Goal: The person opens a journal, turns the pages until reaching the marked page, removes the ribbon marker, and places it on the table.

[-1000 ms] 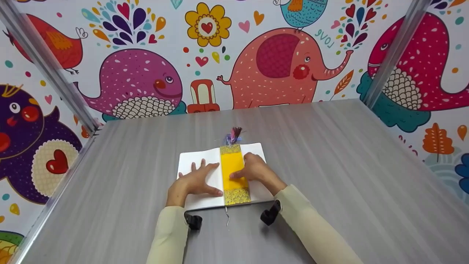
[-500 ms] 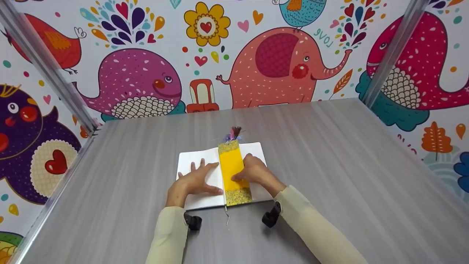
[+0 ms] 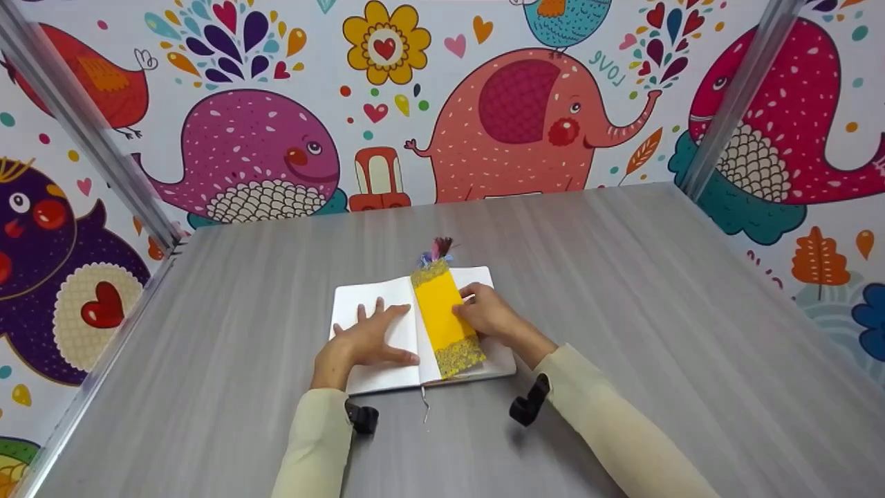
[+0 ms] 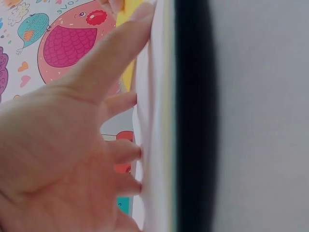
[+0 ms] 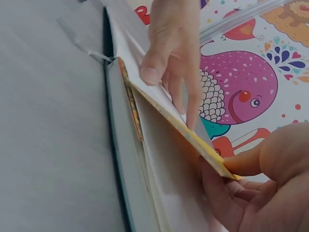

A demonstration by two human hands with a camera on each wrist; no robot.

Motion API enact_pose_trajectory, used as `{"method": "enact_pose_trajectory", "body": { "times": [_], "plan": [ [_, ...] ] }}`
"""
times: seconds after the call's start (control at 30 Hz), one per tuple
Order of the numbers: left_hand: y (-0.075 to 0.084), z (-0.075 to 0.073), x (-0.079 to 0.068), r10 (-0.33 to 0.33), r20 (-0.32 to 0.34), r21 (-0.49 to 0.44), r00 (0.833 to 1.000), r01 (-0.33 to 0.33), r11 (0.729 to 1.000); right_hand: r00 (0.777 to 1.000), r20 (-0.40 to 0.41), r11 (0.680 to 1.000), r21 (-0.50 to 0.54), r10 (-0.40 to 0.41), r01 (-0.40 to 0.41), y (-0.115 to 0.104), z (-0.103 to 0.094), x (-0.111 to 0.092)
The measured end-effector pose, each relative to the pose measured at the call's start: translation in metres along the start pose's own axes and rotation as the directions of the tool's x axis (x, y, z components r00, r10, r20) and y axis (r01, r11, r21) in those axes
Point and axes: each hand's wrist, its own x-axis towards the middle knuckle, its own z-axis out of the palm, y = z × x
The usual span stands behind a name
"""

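- Head view: left hand [image 3: 366, 342] flat, fingers straight, pressing the left page of the open notebook [image 3: 377, 301] on the table [image 3: 622, 311].
- Right hand [image 3: 487, 315] pinches the yellow bookmark [image 3: 442, 315]; a second ago it lay flat along the spine, now its right edge is lifted and tilted.
- Looks mid-adjustment.

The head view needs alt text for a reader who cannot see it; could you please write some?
A person's left hand presses flat on the left page of an open notebook on a grey table, while the right hand pinches the edge of a yellow bookmark lying tilted along the spine. Colourful cartoon animal walls surround the table.
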Motion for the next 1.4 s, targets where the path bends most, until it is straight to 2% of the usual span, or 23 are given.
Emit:
{"method": "enact_pose_trajectory", "body": {
  "times": [0.1,0.27,0.6,0.87,1.03,1.2,1.4],
  "plan": [
    [0.0,0.0,0.0,0.007,0.004,0.006,1.0,-0.007,1.0,1.0,0.021,0.996,0.092,0.019,-0.021,-0.002,-0.008,0.002],
    [-0.001,-0.001,-0.001,0.01,0.001,-0.004,1.0,-0.01,1.0,0.999,0.031,0.984,0.177,0.014,-0.019,-0.009,-0.031,0.002],
    [-0.002,0.0,-0.002,0.028,-0.012,-0.006,1.0,-0.028,1.0,1.0,-0.02,0.99,0.138,0.022,-0.019,-0.018,-0.077,0.003],
    [0.0,0.001,-0.001,0.04,-0.016,-0.001,0.999,-0.04,0.999,0.995,-0.066,0.986,0.155,0.069,-0.058,-0.014,-0.118,0.007],
    [0.0,0.001,-0.001,0.037,-0.023,0.001,0.999,-0.037,0.999,0.996,-0.075,0.992,0.122,0.048,-0.038,-0.011,-0.141,0.01],
    [-0.001,0.001,-0.002,0.036,-0.025,-0.005,0.999,-0.036,0.999,0.997,-0.066,0.993,0.111,0.049,-0.042,-0.007,-0.158,0.014],
    [-0.003,0.002,-0.002,0.031,-0.024,-0.013,0.999,-0.032,0.999,0.993,-0.11,0.992,0.12,0.046,-0.033,0.0,-0.163,0.026]
  ]
}}
